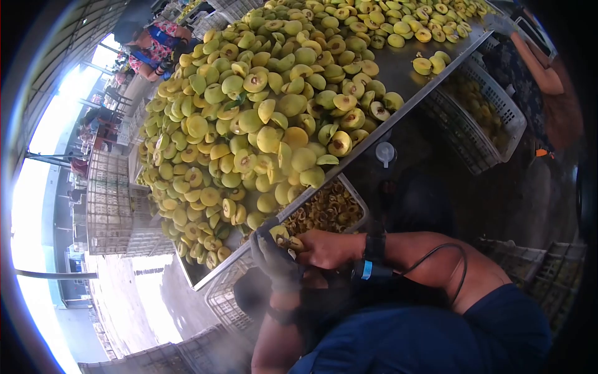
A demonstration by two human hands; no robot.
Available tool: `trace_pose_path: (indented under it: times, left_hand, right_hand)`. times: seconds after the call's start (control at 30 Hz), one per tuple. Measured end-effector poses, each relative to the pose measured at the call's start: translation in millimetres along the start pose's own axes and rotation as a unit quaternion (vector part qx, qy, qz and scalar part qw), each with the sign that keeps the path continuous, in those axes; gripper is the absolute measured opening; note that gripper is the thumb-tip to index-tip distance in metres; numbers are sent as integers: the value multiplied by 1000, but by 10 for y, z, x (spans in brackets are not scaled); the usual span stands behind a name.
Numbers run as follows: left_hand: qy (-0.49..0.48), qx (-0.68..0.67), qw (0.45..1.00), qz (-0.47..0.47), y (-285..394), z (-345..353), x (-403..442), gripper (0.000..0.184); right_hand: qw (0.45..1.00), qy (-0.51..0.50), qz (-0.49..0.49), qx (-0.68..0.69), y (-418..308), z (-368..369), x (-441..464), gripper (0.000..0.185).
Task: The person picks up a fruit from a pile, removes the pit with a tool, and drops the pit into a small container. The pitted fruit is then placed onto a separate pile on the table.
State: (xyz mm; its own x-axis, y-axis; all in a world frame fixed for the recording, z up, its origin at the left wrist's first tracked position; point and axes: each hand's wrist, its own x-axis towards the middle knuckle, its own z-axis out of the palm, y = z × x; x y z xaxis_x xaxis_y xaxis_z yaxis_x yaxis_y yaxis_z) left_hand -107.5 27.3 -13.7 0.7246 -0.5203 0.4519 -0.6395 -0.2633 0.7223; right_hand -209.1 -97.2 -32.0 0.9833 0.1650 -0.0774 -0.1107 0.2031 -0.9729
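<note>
My left hand (pixel 274 258), in a grey glove, is closed around a halved yellow-green fruit (pixel 279 234) just off the table's near edge. Bare and closed, my right hand (pixel 327 247) meets the fruit from the right. Whatever its curled fingers grip is hidden. A large heap of halved yellow-green fruit (pixel 249 124) covers much of the metal table (pixel 389 128) in front of me. Many halves show a brown pit or hollow. Below the edge, close to my hands, stands a bin (pixel 360 209) of small brown and yellow pieces.
A grey crate of fruit (pixel 517 118) stands under the table's right side, near another person (pixel 542 81). A pale cup (pixel 385 153) is below the edge. Stacked crates (pixel 112 199) stand at left. Another person (pixel 156 47) works across the heap.
</note>
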Motion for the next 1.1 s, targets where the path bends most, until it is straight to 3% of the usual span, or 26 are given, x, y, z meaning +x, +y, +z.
trace_pose_path:
  times: [0.07,0.13,0.17,0.23,0.3,0.33,0.4,0.47,0.53,0.6,0.67,0.7,0.73,0.77,0.8,0.83,0.9,0.93,0.97,1.0,1.03,1.1]
  left_hand:
    - [-31,-89,992,-82,16,14,6,45]
    - [-41,-77,995,-51,-50,25,6,43]
    - [-38,-19,999,22,-196,36,3,41]
    - [-45,-70,996,-16,-224,32,60,41]
    - [-64,-280,927,-240,-192,24,40,46]
    - [-95,-294,920,-241,-170,-6,48,47]
    - [-151,-320,905,-236,-99,-94,136,49]
    - [-93,-217,963,-132,33,-100,176,49]
    - [-47,-215,961,-168,46,-183,219,50]
    - [-10,-310,890,-334,-100,-450,342,50]
    - [-7,-52,991,-126,-505,-689,187,45]
    - [18,-10,995,-102,-650,-820,113,44]
    - [-14,141,990,22,-511,-970,153,42]
    - [-7,286,947,150,-373,-1120,192,40]
    - [8,49,995,-81,-494,-1300,126,35]
    - [136,-203,930,-275,-617,-1480,61,30]
    - [153,-141,922,-328,-735,-1875,-24,33]
    - [143,-22,939,-312,-1183,-2163,-140,30]
    - [115,193,934,-279,-1178,-2193,-157,25]
    - [85,397,884,-230,-1115,-2178,-118,21]
    - [87,325,920,-202,-1109,-2076,-25,20]
    - [90,176,969,-149,-963,-1667,232,20]
  right_hand:
    - [999,-25,31,31,-18,-3,-66,18]
    - [997,-20,37,68,-214,38,-177,19]
    - [993,-20,53,100,-191,50,-174,19]
    - [982,-16,83,168,-90,74,-142,21]
    - [957,-97,94,258,-14,48,-115,24]
    - [939,-139,100,299,5,33,-104,26]
    - [939,-147,81,299,24,54,-89,26]
    - [946,-149,87,275,-1,99,-109,28]
    - [958,-142,120,220,-215,123,-235,31]
    - [980,-91,88,152,-150,83,-241,27]
    - [999,-24,32,21,46,39,-134,23]
    - [980,22,154,-126,156,19,-32,24]
    - [977,37,188,-89,227,50,11,25]
    - [972,54,224,-54,278,57,39,26]
    - [963,69,261,-21,314,63,46,27]
    - [985,80,152,-18,264,113,-24,35]
    - [981,60,183,40,372,83,13,37]
    - [977,53,195,71,416,67,26,38]
    - [976,73,202,43,322,76,6,36]
    - [974,91,209,12,133,85,-20,35]
    - [970,111,215,-23,19,55,-31,33]
    - [973,164,124,-106,307,87,69,32]
